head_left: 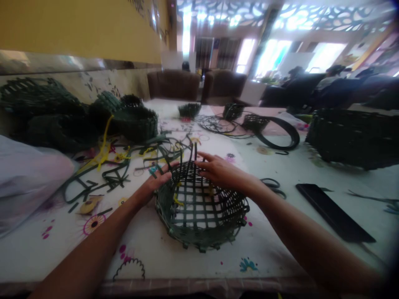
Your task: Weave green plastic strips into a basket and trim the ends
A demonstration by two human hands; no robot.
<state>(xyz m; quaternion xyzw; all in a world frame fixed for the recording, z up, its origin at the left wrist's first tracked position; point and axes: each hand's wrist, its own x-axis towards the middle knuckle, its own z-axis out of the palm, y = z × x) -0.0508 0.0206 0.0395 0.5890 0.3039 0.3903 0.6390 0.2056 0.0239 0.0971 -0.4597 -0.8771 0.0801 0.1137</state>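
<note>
A round, dark green woven basket (199,241) rests on the table in front of me, its open lattice bottom facing up at me. Loose strip ends (195,150) stand up from its far rim. My left hand (162,178) grips the far left rim, thumb on the near side. At the far right rim is my right hand (215,169), its fingers stretched out and apart, tips touching or close to the upright strips. Yellow bits of strip (177,201) show inside the basket.
Cut green strips (116,174) and yellow strips (105,143) lie left of the basket. Other woven baskets (137,122) stand behind. On the right are a black phone (335,211), scissors (274,187), a strip coil (289,135) and a large dark basket (352,139). A plastic bag (28,182) sits left.
</note>
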